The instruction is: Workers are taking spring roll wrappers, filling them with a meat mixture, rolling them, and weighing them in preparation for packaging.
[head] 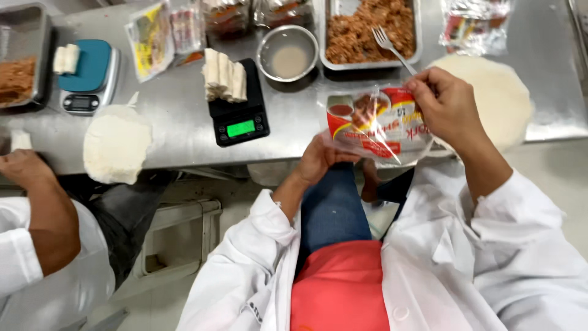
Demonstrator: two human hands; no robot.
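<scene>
Both my hands hold a clear plastic food bag (pixel 375 124) printed in red and yellow, just over the front edge of the steel table (pixel 184 119). My right hand (pixel 445 107) pinches its upper right corner. My left hand (pixel 320 158) grips its lower left edge from below. A stack of flat tortillas (pixel 499 98) lies right behind my right hand. Behind the bag stands a metal tray of shredded brown meat (pixel 367 30) with a fork (pixel 392 49) stuck in it.
A black scale (pixel 240 107) carries several rolled tortillas (pixel 224 76). A steel bowl (pixel 288 54) sits beside it. At left, a co-worker's hand (pixel 21 167) rests by another tortilla stack (pixel 116 144), a blue scale (pixel 89 76) and a second meat tray (pixel 21 58). More printed bags (pixel 160 37) lie at the back.
</scene>
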